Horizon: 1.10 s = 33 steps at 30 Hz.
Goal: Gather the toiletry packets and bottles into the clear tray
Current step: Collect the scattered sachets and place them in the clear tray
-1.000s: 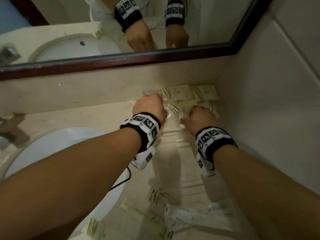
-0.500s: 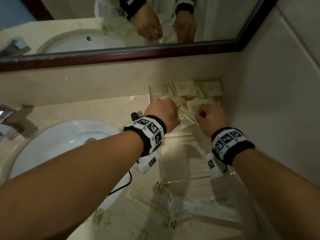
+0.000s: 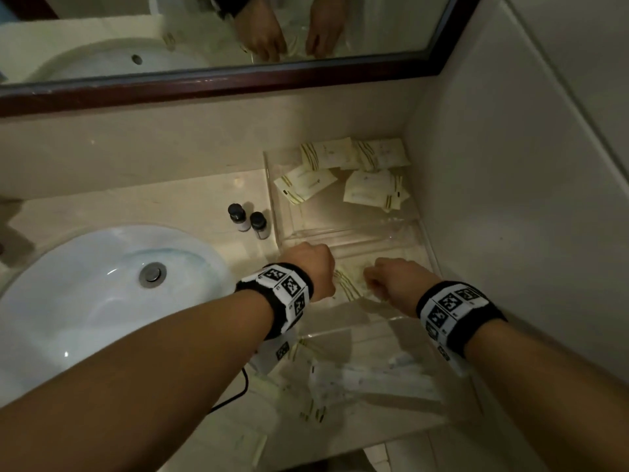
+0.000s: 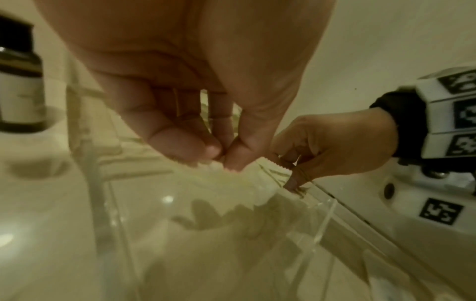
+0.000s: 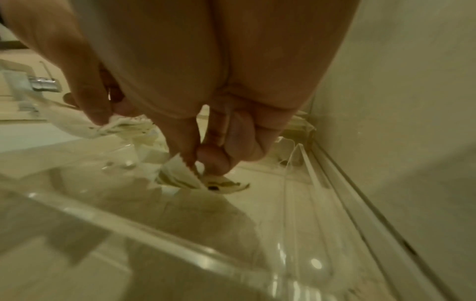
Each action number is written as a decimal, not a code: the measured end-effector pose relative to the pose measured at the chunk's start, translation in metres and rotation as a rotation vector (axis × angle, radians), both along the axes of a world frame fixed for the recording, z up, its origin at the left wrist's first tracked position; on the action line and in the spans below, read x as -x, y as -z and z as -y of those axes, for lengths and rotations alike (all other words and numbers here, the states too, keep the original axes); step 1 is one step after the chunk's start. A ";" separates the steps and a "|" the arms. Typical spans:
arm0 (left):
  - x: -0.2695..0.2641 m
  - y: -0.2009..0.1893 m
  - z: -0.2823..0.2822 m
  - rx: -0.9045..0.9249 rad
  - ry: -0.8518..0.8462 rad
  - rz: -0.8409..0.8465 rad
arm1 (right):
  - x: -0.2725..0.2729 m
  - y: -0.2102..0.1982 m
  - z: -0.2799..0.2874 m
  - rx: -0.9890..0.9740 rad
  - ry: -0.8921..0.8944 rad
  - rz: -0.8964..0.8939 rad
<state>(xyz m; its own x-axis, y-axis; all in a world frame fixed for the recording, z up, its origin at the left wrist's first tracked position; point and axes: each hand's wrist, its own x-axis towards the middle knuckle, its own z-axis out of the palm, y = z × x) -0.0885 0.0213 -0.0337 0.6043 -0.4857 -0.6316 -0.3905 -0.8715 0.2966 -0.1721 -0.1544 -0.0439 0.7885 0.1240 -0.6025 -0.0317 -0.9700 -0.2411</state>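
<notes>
The clear tray [image 3: 272,189] runs along the right wall of the counter. Several cream packets [image 3: 340,172] lie at its far end. Over its near section, my left hand [image 3: 308,267] and right hand [image 3: 394,284] hang with curled fingers, a striped cream packet [image 3: 347,284] between them. In the left wrist view my left hand [image 4: 221,156] pinches a packet edge with thumb and fingertip. The right wrist view has my right hand [image 5: 203,163] pinching a serrated packet [image 5: 185,175]. Whether both hold one packet, I cannot tell. Two small black-capped bottles [image 3: 246,219] stand left of the tray.
A white sink basin [image 3: 102,294] fills the counter's left side. More packets [image 3: 357,379] lie on the counter in front of the tray. A mirror with a dark frame [image 3: 238,83] runs along the back, and a tiled wall [image 3: 510,199] closes the right side.
Both hands have pulled back from the packets at the tray's far end toward its near section, carrying packets. The two bottles, hidden behind my left hand before, are in sight.
</notes>
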 end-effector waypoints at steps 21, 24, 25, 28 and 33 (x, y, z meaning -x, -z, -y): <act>0.040 0.037 -0.005 0.031 0.003 -0.029 | 0.022 0.022 -0.006 0.039 -0.094 0.009; 0.045 0.041 -0.001 0.014 0.016 0.039 | 0.021 0.021 -0.008 0.059 -0.074 -0.002; 0.046 0.043 -0.001 0.003 0.022 0.061 | 0.021 0.021 -0.009 0.058 -0.060 -0.008; 0.046 0.045 0.000 -0.033 0.023 0.103 | 0.019 0.022 -0.008 0.054 -0.008 0.004; 0.044 0.041 -0.001 -0.029 0.003 0.160 | 0.011 0.020 -0.007 0.045 0.040 -0.005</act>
<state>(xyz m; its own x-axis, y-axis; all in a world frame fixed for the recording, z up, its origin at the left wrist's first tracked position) -0.1330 0.0222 -0.0744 0.6971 -0.4706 -0.5409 -0.4332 -0.8776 0.2054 -0.1831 -0.1472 -0.0634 0.7894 0.0652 -0.6105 -0.0713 -0.9779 -0.1966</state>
